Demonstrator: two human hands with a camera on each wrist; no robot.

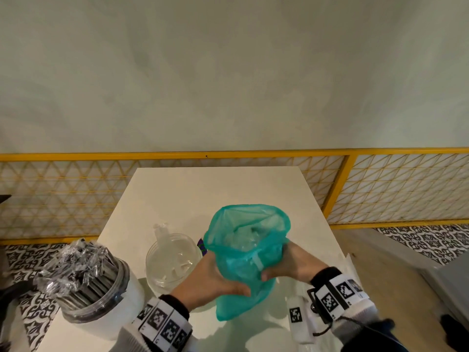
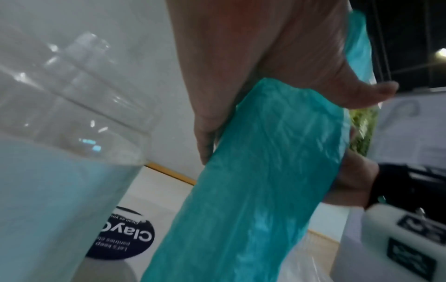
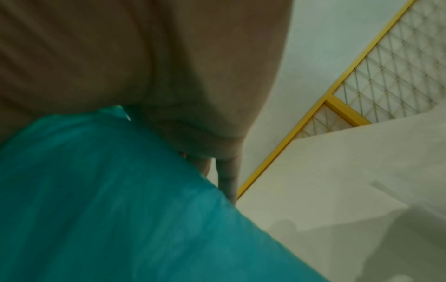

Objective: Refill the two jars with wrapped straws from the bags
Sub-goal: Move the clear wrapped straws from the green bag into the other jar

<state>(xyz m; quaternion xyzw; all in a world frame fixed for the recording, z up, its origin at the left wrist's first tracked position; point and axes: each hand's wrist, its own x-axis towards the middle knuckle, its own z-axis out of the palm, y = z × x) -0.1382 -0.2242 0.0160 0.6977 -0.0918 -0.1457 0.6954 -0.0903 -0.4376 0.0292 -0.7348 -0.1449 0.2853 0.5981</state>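
1. The left hand (image 1: 210, 278) gripped the teal bag (image 1: 250, 252) on its left side.
2. The right hand (image 1: 291, 262) gripped its right side.
3. The bag stood mouth-up above the counter (image 1: 193, 189), just right of the clear jar (image 1: 172, 262).

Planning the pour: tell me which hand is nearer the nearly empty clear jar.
Left. The left hand grips the teal bag right beside the clear jar; the right hand grips the bag's far side.
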